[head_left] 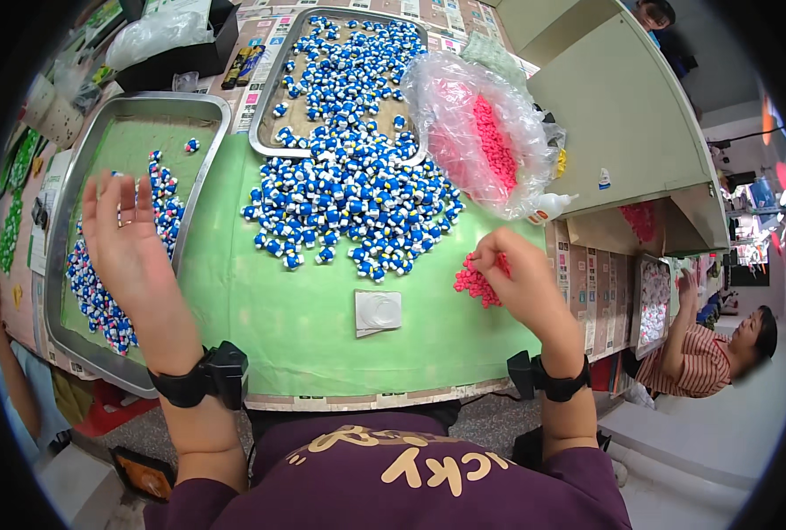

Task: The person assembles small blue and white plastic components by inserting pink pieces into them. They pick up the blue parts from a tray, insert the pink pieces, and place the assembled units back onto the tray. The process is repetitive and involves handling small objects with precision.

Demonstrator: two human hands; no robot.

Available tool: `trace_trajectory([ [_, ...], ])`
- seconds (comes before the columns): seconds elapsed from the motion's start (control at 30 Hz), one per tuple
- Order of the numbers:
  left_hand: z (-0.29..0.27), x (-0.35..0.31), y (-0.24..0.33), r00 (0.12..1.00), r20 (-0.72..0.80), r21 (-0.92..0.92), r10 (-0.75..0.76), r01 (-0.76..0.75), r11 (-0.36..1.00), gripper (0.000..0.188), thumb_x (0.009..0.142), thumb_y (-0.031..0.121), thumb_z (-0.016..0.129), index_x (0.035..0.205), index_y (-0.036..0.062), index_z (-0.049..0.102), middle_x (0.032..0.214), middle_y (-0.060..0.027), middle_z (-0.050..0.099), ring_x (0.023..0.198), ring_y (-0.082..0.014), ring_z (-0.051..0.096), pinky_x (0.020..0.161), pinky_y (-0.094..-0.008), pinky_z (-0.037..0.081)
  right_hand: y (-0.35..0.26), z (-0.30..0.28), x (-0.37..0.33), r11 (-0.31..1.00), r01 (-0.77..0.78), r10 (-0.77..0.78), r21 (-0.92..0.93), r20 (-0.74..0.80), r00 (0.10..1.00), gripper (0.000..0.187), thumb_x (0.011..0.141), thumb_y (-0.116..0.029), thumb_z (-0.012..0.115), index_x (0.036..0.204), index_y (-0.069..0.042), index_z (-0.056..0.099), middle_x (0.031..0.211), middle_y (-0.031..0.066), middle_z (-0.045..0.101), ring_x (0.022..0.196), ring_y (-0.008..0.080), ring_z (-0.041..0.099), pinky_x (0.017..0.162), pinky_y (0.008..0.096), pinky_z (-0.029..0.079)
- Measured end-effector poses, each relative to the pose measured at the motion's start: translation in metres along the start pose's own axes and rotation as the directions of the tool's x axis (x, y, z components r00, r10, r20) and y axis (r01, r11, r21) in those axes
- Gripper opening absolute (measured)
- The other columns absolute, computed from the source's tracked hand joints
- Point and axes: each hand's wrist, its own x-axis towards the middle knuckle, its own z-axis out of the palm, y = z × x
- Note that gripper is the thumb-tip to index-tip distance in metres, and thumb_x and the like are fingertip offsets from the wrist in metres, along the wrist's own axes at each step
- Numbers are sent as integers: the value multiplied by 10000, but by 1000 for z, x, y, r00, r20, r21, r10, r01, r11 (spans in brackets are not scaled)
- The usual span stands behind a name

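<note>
"Status, L hand (136, 252)?"
"I've got it over the L tray (119, 132), grip spread."
"Copy. R hand (524, 278)?"
"I've got it at the pink bits (472, 286), R side of the green bench (296, 353); fingertips close tog., can't tell if one's pinched."
"Blue-white pcs (344, 208)?"
"Heaped mid-bench, against the near edge of the top tray (274, 81)."

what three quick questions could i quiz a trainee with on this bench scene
1. Which of the person's hands is at the small pink pile?
2. True or false: the clear plastic bag has pink pieces in it.
3. Fill in the colour: the white square piece lies on a ____ sheet.

Key:
1. The right hand.
2. True.
3. Green.
</note>
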Motion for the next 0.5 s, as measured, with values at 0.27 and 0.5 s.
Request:
trace_trajectory([
  [0.27,22,-43,-8,831,543,393,-117,-128,910,193,894,22,622,1087,13,614,1005,-30,643,728,-101,578,696,-232,500,-7,13,8,925,228,-180,-304,179,967,122,753,48,563,765,-51,494,734,76,565,717,290,554,695,387,413],
  [0.5,32,-91,-32,76,912,373,-403,-563,738,176,780,-10,678,951,20,647,895,-81,612,847,-241,608,728,-330,490,-9,14,10,875,277,-180,-397,265,947,144,722,49,551,752,-77,487,725,54,533,755,265,534,738,376,375],
])
